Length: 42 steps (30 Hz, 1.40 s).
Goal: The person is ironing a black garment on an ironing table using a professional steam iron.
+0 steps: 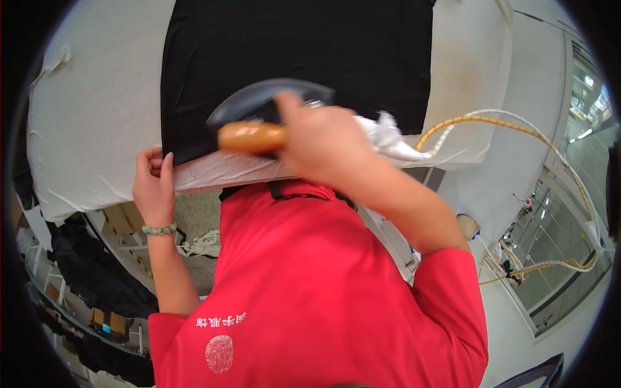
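A black piece of fabric [291, 45] lies spread on the white padded ironing table [97, 97]. My right hand [323, 139] is closed round the handle of an iron [272, 97], which is smeared by motion over the fabric's near part. The iron has a dark base and an orange-brown wooden handle end [249, 137]; whether its base touches the fabric I cannot tell. My left hand [155, 174] pinches the fabric's near left corner at the table's front edge, thumb on top. White cloth [388, 136] is wrapped at the iron's back, where the hose joins.
A yellow and white spiral-wrapped hose [504, 119] loops off to the right from the iron. Dark garments [97, 265] hang at the lower left near a cardboard box [108, 323]. A pale crumpled cloth [202, 244] lies below the table. Glass doors [550, 258] stand at right.
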Each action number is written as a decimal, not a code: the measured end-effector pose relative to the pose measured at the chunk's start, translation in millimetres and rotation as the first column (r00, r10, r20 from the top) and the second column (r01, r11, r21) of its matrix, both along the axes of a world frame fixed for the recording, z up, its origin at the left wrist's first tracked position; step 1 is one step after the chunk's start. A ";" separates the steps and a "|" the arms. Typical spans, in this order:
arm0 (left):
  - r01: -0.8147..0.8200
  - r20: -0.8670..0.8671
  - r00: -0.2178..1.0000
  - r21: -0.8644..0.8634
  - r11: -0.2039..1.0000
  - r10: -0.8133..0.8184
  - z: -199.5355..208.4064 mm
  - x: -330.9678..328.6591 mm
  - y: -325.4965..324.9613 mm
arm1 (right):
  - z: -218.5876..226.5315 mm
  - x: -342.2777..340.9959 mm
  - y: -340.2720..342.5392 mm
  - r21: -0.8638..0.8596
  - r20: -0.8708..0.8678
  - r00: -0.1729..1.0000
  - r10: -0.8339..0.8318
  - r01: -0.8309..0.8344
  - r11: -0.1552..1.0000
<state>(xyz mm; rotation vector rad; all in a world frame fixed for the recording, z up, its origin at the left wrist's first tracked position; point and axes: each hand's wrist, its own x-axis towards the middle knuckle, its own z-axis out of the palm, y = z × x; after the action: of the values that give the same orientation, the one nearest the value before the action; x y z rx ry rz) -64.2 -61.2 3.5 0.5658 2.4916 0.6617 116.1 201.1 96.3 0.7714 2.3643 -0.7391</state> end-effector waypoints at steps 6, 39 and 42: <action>0.465 -0.516 0.776 0.080 0.882 -0.363 8.1 40.7 45.1 | -1.6 52.7 67.6 0.258 -0.300 0.935 -0.190 0.272 0.927; 0.761 -0.475 0.603 0.101 0.641 -0.641 -23.9 171.2 223.5 | 3.6 256.3 237.8 0.303 -0.295 0.728 -0.618 0.685 0.662; 0.741 -0.543 0.547 -0.039 0.670 -0.637 -40.3 194.1 251.8 | -15.8 304.3 253.0 0.255 -0.262 0.725 -0.636 0.688 0.679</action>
<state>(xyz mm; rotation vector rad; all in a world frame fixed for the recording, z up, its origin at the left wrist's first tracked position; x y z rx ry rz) 129.9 190.6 -36.8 1.9231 2.3151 0.4531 420.4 454.1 80.4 1.8620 2.3541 -0.6806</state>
